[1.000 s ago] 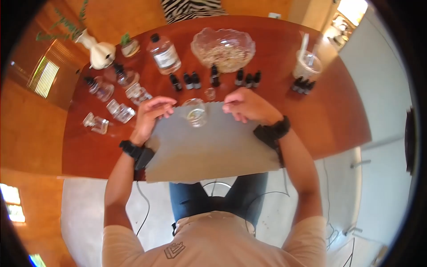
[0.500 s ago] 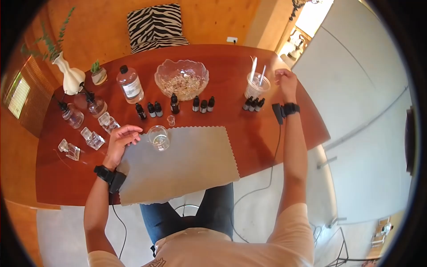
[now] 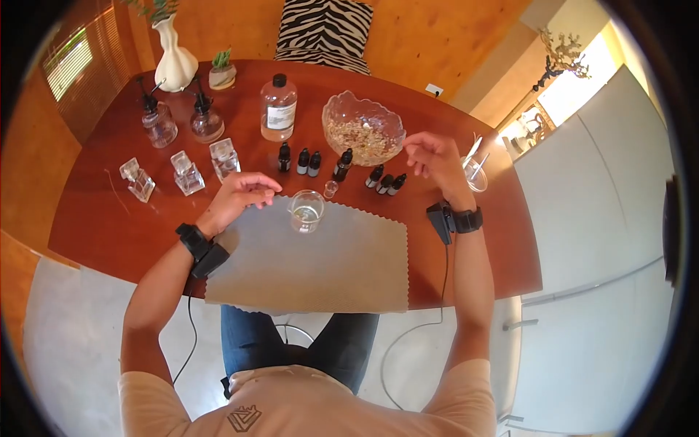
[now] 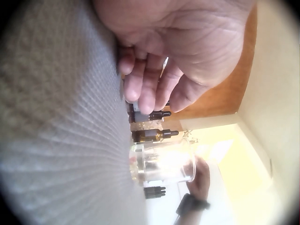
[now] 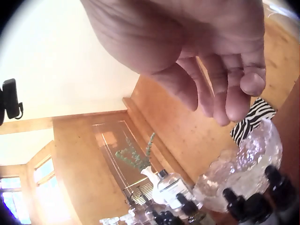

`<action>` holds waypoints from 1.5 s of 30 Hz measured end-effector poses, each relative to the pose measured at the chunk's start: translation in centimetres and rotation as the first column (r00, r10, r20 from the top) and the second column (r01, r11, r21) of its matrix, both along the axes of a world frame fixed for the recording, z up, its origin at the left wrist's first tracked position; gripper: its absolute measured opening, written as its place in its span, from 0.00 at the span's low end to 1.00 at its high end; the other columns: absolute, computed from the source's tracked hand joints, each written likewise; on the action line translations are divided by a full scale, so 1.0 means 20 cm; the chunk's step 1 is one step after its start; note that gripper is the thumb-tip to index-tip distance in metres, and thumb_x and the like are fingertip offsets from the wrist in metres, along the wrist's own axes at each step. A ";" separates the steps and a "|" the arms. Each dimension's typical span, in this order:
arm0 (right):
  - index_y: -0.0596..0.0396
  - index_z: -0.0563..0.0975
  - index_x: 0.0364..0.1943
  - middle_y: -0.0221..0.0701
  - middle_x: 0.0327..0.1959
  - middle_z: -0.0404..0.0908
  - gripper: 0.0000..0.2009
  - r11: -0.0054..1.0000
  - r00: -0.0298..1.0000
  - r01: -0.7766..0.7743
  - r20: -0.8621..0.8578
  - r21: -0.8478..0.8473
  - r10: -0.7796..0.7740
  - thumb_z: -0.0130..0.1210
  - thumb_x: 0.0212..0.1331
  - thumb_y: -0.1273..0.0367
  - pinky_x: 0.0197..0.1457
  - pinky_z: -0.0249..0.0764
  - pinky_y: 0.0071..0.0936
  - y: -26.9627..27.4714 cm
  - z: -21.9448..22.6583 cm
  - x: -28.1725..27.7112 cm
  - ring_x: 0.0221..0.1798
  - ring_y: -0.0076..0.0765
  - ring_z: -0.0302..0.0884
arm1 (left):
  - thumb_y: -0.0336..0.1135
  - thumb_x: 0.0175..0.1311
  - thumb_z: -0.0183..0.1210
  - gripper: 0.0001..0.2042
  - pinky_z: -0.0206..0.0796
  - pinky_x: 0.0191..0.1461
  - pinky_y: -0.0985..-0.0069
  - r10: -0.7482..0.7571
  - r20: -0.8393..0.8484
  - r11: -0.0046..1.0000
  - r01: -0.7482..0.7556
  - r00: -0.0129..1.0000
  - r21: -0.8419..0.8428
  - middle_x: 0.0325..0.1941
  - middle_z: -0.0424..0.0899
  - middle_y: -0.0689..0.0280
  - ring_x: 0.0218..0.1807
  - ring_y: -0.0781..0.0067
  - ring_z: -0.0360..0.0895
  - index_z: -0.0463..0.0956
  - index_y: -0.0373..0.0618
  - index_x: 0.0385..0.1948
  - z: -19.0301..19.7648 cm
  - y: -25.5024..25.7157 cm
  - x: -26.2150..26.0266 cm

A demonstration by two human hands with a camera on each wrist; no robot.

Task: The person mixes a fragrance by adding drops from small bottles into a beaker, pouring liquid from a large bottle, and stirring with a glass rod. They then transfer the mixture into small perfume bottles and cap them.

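My left hand (image 3: 240,198) rests by the mat's far left corner, fingers loosely bent and holding nothing. Just right of its fingertips, a clear glass beaker (image 3: 306,213) stands on the grey-brown mat (image 3: 313,266) with a little clear liquid in it. Raised over the table's right part, my right hand (image 3: 439,166) is also empty, its fingers relaxed near the rim of a scalloped glass bowl (image 3: 364,135) of small pale pieces. The right wrist view shows no object among these fingers (image 5: 238,105). Behind that hand, a clear cup (image 3: 477,177) with white sticks is partly hidden.
Small black-capped bottles (image 3: 303,162) line up beyond the mat, with a tiny glass cup (image 3: 330,189) before them. Square glass bottles (image 3: 187,175), pump bottles (image 3: 207,125), a large labelled bottle (image 3: 278,109) and a white vase (image 3: 175,62) stand left. A cable (image 3: 445,277) trails from the right wrist.
My right hand went from beside the beaker out past the cup of sticks, then came back left toward the bowl. The left hand stays near the beaker. The head view has shifted.
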State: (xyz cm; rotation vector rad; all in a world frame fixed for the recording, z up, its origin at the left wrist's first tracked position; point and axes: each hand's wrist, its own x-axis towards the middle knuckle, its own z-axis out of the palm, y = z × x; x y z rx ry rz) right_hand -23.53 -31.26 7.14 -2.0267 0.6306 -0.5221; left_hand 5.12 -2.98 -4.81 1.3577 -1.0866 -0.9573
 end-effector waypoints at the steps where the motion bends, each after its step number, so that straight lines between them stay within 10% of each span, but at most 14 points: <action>1: 0.62 0.83 0.43 0.25 0.29 0.81 0.10 0.997 0.997 -0.068 -0.026 0.023 0.069 0.54 0.62 0.73 0.28 0.70 0.18 0.04 -0.01 0.04 0.28 0.18 0.75 | 0.33 0.69 0.61 0.10 0.67 0.41 0.83 -0.005 -0.009 1.000 0.005 1.000 -0.010 0.34 0.85 0.70 0.35 0.84 0.76 0.84 0.40 0.46 0.00 0.00 0.00; 5: 0.61 0.83 0.40 0.26 0.29 0.81 0.09 0.990 0.988 -0.136 -0.072 0.045 0.139 0.53 0.61 0.75 0.32 0.73 0.20 0.25 -0.04 0.13 0.31 0.19 0.78 | 0.32 0.70 0.60 0.09 0.68 0.41 0.82 0.006 0.028 1.000 -0.007 1.000 0.025 0.35 0.85 0.69 0.36 0.83 0.77 0.84 0.39 0.45 0.02 0.04 0.00; 9: 0.60 0.83 0.35 0.31 0.27 0.82 0.08 0.932 0.975 0.132 0.213 -0.336 -0.062 0.51 0.59 0.79 0.35 0.75 0.26 0.06 -0.09 0.01 0.32 0.26 0.81 | 0.31 0.68 0.61 0.09 0.68 0.40 0.82 -0.011 0.007 1.000 0.011 1.000 -0.014 0.33 0.85 0.69 0.36 0.82 0.78 0.84 0.38 0.44 0.00 0.00 0.00; 13: 0.60 0.85 0.27 0.40 0.23 0.85 0.06 0.360 0.621 0.754 0.416 -0.550 -0.665 0.58 0.53 0.73 0.32 0.75 0.36 -0.56 0.03 -0.35 0.25 0.36 0.82 | 0.31 0.68 0.61 0.09 0.68 0.39 0.82 -0.012 0.001 1.000 0.012 1.000 -0.020 0.33 0.84 0.69 0.35 0.82 0.78 0.85 0.38 0.44 0.00 0.00 0.00; 19: 0.56 0.85 0.27 0.29 0.14 0.76 0.09 0.671 0.662 0.676 -0.151 -0.304 -0.734 0.65 0.58 0.66 0.19 0.63 0.27 -1.04 -0.09 -0.63 0.15 0.24 0.69 | 0.31 0.68 0.61 0.09 0.67 0.38 0.82 -0.015 -0.028 1.000 0.015 0.999 -0.016 0.33 0.84 0.68 0.35 0.83 0.77 0.84 0.37 0.44 0.01 0.00 -0.01; 22: 0.56 0.83 0.24 0.26 0.14 0.73 0.10 0.846 0.874 0.477 0.031 -0.239 -0.485 0.65 0.57 0.65 0.20 0.60 0.24 -1.24 -0.22 -0.73 0.16 0.21 0.67 | 0.31 0.68 0.61 0.09 0.67 0.39 0.81 -0.008 -0.021 1.000 0.007 1.000 -0.029 0.33 0.84 0.69 0.35 0.83 0.77 0.84 0.38 0.44 0.00 -0.01 0.00; 24: 0.58 0.82 0.27 0.32 0.26 0.82 0.09 0.781 0.847 0.532 0.217 -0.328 -0.486 0.53 0.60 0.71 0.30 0.73 0.32 -1.61 -0.41 -0.87 0.26 0.34 0.77 | 0.32 0.68 0.62 0.10 0.67 0.39 0.81 -0.010 0.006 1.000 0.010 1.000 -0.027 0.33 0.84 0.69 0.36 0.83 0.77 0.84 0.38 0.45 -0.01 0.00 0.00; 25: 0.59 0.80 0.40 0.25 0.27 0.78 0.09 0.747 0.868 0.496 0.235 -0.443 -0.437 0.50 0.60 0.74 0.24 0.65 0.27 -1.29 -0.23 -0.89 0.24 0.21 0.69 | 0.32 0.68 0.62 0.10 0.67 0.40 0.81 -0.012 0.031 1.000 0.013 0.999 -0.026 0.33 0.84 0.70 0.36 0.83 0.77 0.84 0.39 0.45 0.01 0.01 0.00; 26: 0.62 0.80 0.40 0.35 0.31 0.81 0.08 0.406 0.903 0.277 0.091 -0.871 -0.420 0.53 0.60 0.72 0.39 0.77 0.36 -0.88 -0.02 -0.74 0.31 0.40 0.77 | 0.33 0.68 0.62 0.10 0.67 0.40 0.81 -0.008 0.026 0.999 0.009 1.000 -0.040 0.33 0.84 0.70 0.36 0.83 0.77 0.84 0.39 0.45 -0.01 0.01 0.00; 28: 0.58 0.81 0.40 0.22 0.23 0.75 0.10 0.737 0.667 0.646 0.617 -0.200 -0.417 0.49 0.70 0.68 0.26 0.63 0.22 -0.58 0.11 -0.63 0.24 0.20 0.67 | 0.32 0.68 0.61 0.10 0.69 0.41 0.80 -0.050 0.003 0.997 0.050 0.999 -0.060 0.36 0.85 0.69 0.37 0.82 0.78 0.84 0.38 0.46 -0.02 0.00 0.02; 30: 0.58 0.80 0.41 0.25 0.27 0.78 0.05 0.937 0.627 0.348 0.732 0.042 -0.266 0.54 0.69 0.72 0.30 0.64 0.18 -0.09 0.17 -0.34 0.25 0.17 0.69 | 0.29 0.67 0.60 0.10 0.70 0.42 0.80 -0.065 -0.004 0.997 0.065 0.998 -0.047 0.37 0.85 0.69 0.39 0.82 0.79 0.84 0.38 0.47 -0.03 0.02 0.01; 33: 0.60 0.79 0.42 0.27 0.24 0.78 0.05 0.983 0.775 0.167 0.607 0.072 -0.176 0.53 0.72 0.73 0.30 0.68 0.18 0.49 0.06 -0.01 0.25 0.20 0.73 | 0.23 0.64 0.60 0.14 0.71 0.45 0.82 -0.100 -0.095 0.994 0.096 0.990 -0.052 0.39 0.84 0.70 0.40 0.84 0.79 0.83 0.40 0.51 -0.03 0.00 0.03; 45: 0.62 0.80 0.38 0.25 0.22 0.78 0.10 0.952 0.955 -0.279 0.065 -0.124 0.288 0.57 0.72 0.67 0.30 0.68 0.18 0.65 -0.18 0.33 0.25 0.16 0.70 | 0.40 0.54 0.74 0.48 0.57 0.76 0.62 -0.310 0.111 0.943 0.320 0.944 -0.088 0.71 0.73 0.55 0.73 0.60 0.67 0.55 0.49 0.78 0.04 0.01 -0.11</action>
